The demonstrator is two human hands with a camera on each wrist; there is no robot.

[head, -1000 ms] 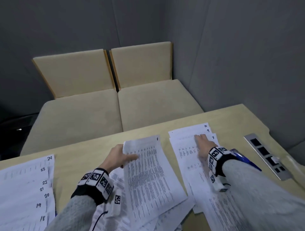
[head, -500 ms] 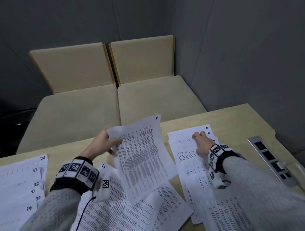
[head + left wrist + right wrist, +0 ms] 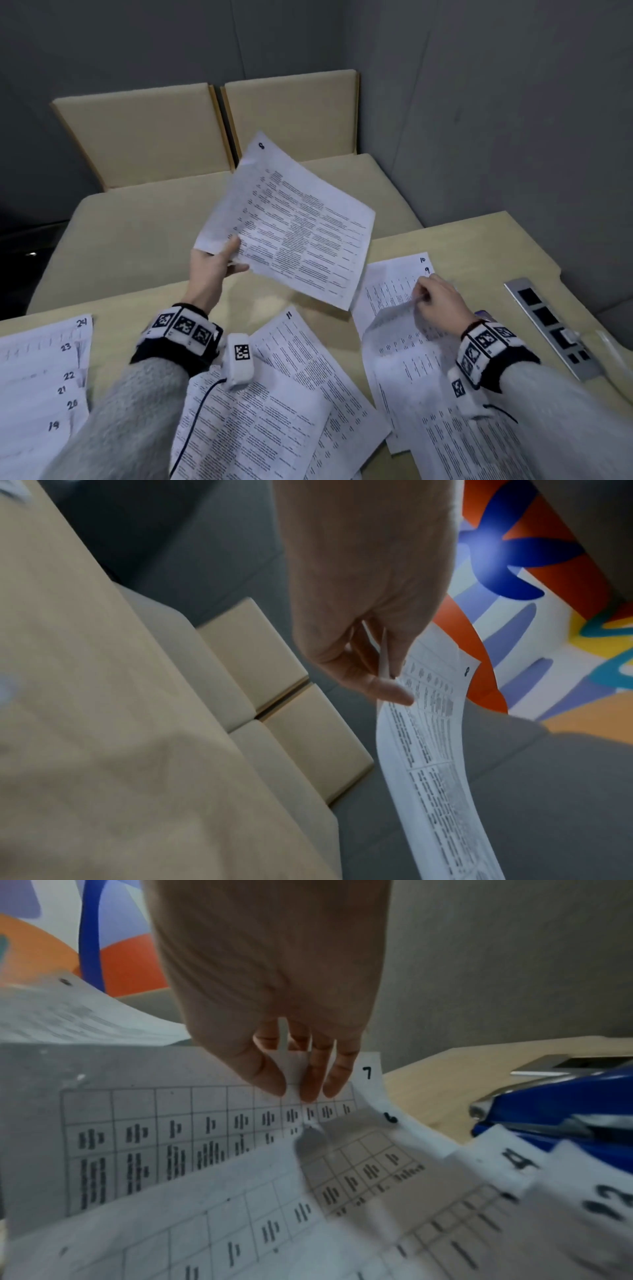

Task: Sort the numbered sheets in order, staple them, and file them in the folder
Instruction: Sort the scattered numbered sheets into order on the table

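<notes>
My left hand (image 3: 236,257) pinches the lower left edge of sheet 8 (image 3: 294,222) and holds it tilted in the air above the table's far edge. The left wrist view shows my thumb and fingers (image 3: 394,693) on that sheet (image 3: 431,750). My right hand (image 3: 420,295) pinches the top edge of sheet 7 (image 3: 205,1123) on the right stack (image 3: 387,284) and bends it up. Sheets 9 and 10 lie beneath. Sheet 6 (image 3: 352,1167) and sheet 4 (image 3: 507,1161) fan out nearer me. Sheet 11 (image 3: 308,359) tops the loose middle pile.
A stack fanned from 19 to 24 (image 3: 37,377) lies at the table's left. A blue stapler (image 3: 555,1110) sits right of my right wrist. A metal socket panel (image 3: 548,325) is set in the table (image 3: 479,246) at the right. A beige bench (image 3: 154,233) stands beyond.
My left hand has lifted sheet 8 off the middle pile, up and to the right, uncovering sheet 11. My right hand has gone from resting on the right stack to pinching a sheet's top edge.
</notes>
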